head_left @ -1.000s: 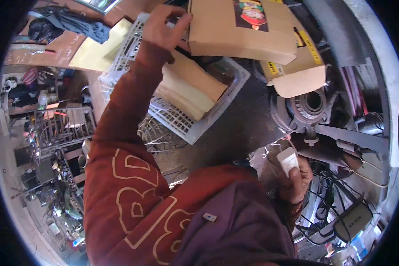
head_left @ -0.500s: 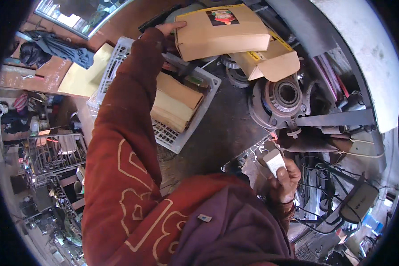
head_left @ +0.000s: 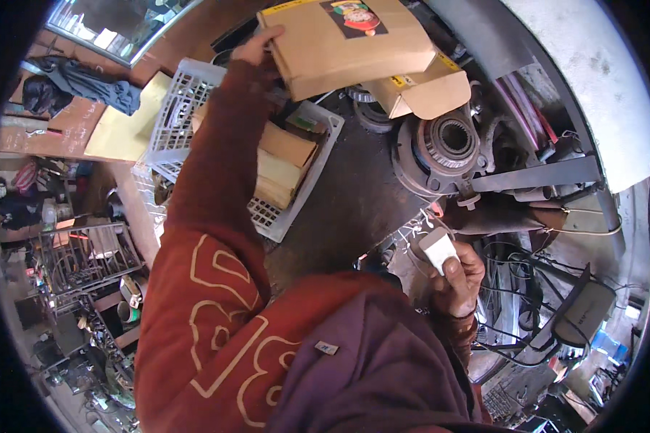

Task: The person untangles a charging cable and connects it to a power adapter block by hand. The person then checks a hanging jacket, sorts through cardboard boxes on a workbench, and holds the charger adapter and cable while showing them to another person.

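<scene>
A brown cardboard box [head_left: 339,61] with a yellow edge strip and a picture label is tilted at the top of the view. The left edge of that box is in the grip of my left hand [head_left: 256,49], thumb on top; its other fingers are hidden. Under it sits a second cardboard box [head_left: 430,92], one flap sticking out. Low on the right, my right hand [head_left: 461,283] is closed round a small white carton [head_left: 438,250], held upright at a slant.
A grey plastic crate [head_left: 303,189] with cardboard pieces stands left on the dark workbench [head_left: 332,209]. Greasy bearings and a metal hub [head_left: 446,148] lie right of it. Beyond are a steel bar [head_left: 542,175] and tangled black cables [head_left: 516,289].
The gripped box has shifted left and tipped further, its left edge moving with my left hand. The whole view has shifted slightly. My right hand still holds the small carton.
</scene>
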Action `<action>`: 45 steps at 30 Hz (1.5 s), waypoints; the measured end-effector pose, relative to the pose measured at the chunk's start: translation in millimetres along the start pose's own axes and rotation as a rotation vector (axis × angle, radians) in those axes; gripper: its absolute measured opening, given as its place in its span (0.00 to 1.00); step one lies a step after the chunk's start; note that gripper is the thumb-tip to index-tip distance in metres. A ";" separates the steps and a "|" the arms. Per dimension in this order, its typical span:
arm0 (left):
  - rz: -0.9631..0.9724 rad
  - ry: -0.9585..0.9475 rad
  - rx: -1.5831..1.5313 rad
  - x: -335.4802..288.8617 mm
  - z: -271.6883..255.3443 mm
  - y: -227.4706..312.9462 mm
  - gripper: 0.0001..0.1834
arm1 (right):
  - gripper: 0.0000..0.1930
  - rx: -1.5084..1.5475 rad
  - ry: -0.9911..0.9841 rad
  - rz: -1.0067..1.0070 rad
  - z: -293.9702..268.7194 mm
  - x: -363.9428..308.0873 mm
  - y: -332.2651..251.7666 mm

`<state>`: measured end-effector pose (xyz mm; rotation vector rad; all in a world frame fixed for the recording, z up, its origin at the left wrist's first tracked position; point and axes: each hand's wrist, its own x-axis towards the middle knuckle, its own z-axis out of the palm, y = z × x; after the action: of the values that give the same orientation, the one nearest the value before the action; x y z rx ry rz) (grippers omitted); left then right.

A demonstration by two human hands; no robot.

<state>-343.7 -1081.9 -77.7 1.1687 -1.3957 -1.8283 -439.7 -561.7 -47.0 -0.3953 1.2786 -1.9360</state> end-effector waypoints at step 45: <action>1.057 0.056 1.584 -154.8 -133.6 -11.8 0.16 | 0.17 -0.253 -0.100 0.139 41.3 19.8 13.2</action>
<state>-152.8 -1012.2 -52.6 0.6232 -2.6838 0.2624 -421.5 -605.5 -43.1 -0.5085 1.4500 -1.6242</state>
